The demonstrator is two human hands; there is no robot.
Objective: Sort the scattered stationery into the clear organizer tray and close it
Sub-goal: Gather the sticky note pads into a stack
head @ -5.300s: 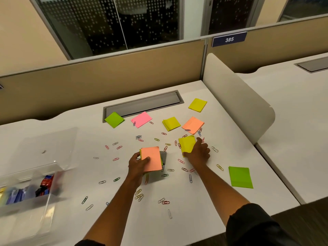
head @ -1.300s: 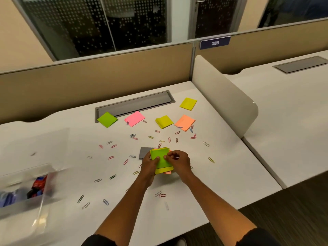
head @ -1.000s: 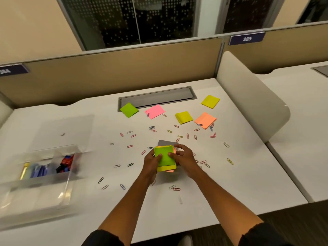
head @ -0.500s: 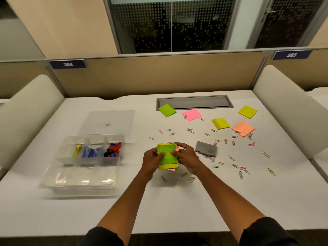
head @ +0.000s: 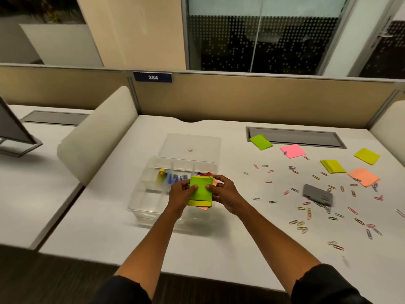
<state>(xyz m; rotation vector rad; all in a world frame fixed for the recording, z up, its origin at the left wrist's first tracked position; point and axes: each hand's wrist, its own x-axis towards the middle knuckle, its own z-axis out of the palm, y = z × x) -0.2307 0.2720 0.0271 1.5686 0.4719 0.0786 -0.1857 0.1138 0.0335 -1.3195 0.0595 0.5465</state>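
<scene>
Both hands hold a stack of sticky-note pads, green on top with yellow and orange below, above the right part of the clear organizer tray. My left hand grips its left edge and my right hand grips its right edge. The tray's clear lid lies open behind it. Its back compartments hold a yellow item, blue clips and red pieces partly hidden by the stack. Loose pads remain on the desk: green, pink, yellow, yellow, orange.
Several coloured paper clips are scattered over the right half of the desk around a grey flat box. A grey cable hatch sits at the back. Padded dividers stand at the left and far right.
The view has swung left, and both hands have carried the pad stack leftward from the paper-clip area to above the tray. The grip on the stack is unchanged.
</scene>
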